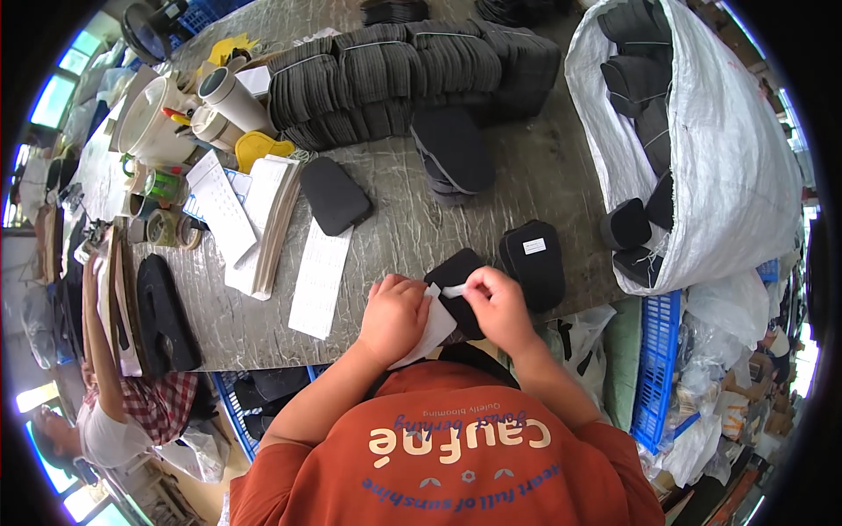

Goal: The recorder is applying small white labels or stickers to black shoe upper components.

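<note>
My left hand (395, 317) is closed on a white paper sheet (437, 326), held close to my body at the table's near edge. My right hand (500, 307) pinches a small white label (453, 291), close to the top of that sheet. Beneath both lies a black rounded pad (463, 265), partly covered by the paper and my fingers. Just right of it, a stack of black pads (542, 285) bears a white label (533, 247) on its top. Farther off stand another stack of black pads (449, 153) and a single-looking black pad (336, 195).
Long bundled rows of black pads (386, 74) line the far side. A white woven sack (728, 158) with more bundles stands right. Papers (320, 272), a white bucket (153, 123), a tumbler (235, 98) and tape rolls (162, 228) sit left. A co-worker (114, 421) is at the left edge.
</note>
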Motion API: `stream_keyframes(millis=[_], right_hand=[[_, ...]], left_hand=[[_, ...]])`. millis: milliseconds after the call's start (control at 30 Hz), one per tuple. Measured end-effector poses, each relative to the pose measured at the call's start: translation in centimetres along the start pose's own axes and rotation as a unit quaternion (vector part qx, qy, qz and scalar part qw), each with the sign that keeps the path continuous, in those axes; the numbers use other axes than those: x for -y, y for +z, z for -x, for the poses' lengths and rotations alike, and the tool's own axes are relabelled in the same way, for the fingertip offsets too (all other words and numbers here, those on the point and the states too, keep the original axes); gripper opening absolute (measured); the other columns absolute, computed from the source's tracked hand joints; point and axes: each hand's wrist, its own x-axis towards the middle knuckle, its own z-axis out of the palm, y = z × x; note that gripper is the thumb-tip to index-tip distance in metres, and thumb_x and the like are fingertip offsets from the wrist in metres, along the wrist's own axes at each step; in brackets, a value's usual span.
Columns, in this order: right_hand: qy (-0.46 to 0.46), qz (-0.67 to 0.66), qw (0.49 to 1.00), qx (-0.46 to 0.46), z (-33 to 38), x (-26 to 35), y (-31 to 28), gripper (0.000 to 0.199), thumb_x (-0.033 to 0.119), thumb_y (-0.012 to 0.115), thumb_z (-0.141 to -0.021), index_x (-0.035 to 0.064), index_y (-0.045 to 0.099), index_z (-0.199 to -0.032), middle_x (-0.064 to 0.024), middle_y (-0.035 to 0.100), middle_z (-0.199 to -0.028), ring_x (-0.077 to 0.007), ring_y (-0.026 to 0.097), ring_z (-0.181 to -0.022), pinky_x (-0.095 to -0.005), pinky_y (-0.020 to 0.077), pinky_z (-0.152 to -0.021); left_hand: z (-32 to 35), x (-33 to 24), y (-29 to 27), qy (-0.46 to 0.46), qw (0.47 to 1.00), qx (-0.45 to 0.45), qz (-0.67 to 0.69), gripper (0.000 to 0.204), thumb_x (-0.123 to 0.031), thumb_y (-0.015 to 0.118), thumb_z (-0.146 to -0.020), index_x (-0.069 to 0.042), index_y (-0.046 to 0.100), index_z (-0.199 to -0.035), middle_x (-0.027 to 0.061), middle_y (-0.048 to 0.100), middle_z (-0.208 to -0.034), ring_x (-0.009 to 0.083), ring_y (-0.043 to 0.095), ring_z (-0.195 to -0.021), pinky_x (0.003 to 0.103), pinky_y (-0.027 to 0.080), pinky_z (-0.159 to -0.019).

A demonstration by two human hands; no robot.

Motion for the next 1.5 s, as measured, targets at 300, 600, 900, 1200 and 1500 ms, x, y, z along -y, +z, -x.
stream_keyframes(millis=[300,600,900,1200,1500], right_hand=[[0.059,-0.006,0.997,-0.044,-2.0,-3.8,1.0,0.005,0.003,0.066,-0.082,-0.0015,0.064,-0.081,-0.0088,0.066,-0.067,-0.0097,0.060,-0.060,-0.0265,0.0466,-0.056],[0.055,0.024,0.997,-0.053,-2.1,-4.0,1.5,0.007,0.006,0.067,-0.081,-0.0003,0.065,-0.080,-0.0106,0.065,-0.065,-0.0137,0.062,-0.057,-0.0282,0.0467,-0.055],[0.053,0.095,0.991,-0.076,-2.3,-3.3,1.4,0.019,0.007,0.071,-0.077,0.0009,0.060,-0.090,-0.0136,0.066,-0.069,-0.0255,0.066,-0.063,-0.0351,0.0506,-0.059],[0.034,0.243,0.965,-0.089,-3.2,-3.1,1.3,0.031,0.006,0.075,-0.071,0.0025,0.054,-0.094,-0.0103,0.058,-0.066,-0.0272,0.060,-0.061,-0.0387,0.0483,-0.060],[-0.118,0.175,0.968,-0.139,-2.3,-4.3,0.6,0.016,0.003,0.066,-0.081,0.0036,0.050,-0.084,-0.0182,0.058,-0.076,-0.0370,0.060,-0.071,-0.0432,0.0467,-0.061]], left_hand=[[1.0,0.1,1.6,0.147,0.982,0.065,-0.099,0.018,-0.015,0.062,-0.081,0.003,0.064,-0.085,0.0171,0.059,-0.121,0.0322,0.051,-0.120,0.042,0.041,-0.101],[0.7,0.0,1.5,0.136,0.983,0.076,-0.099,0.019,-0.016,0.061,-0.083,0.003,0.065,-0.086,0.0170,0.058,-0.123,0.0322,0.051,-0.119,0.042,0.039,-0.103],[0.3,-0.8,1.4,0.128,0.964,0.135,-0.192,0.019,-0.021,0.059,-0.085,-0.004,0.067,-0.089,0.0096,0.048,-0.140,0.0255,0.049,-0.118,0.048,0.034,-0.105],[0.2,-1.0,1.2,0.105,0.961,0.159,-0.200,0.019,-0.020,0.057,-0.085,-0.005,0.067,-0.091,0.0093,0.047,-0.141,0.0242,0.047,-0.120,0.049,0.032,-0.106],[1.3,0.3,0.7,0.118,0.977,0.157,-0.086,0.014,-0.009,0.056,-0.084,0.002,0.062,-0.091,0.0151,0.044,-0.142,0.0342,0.037,-0.132,0.050,0.031,-0.108]])
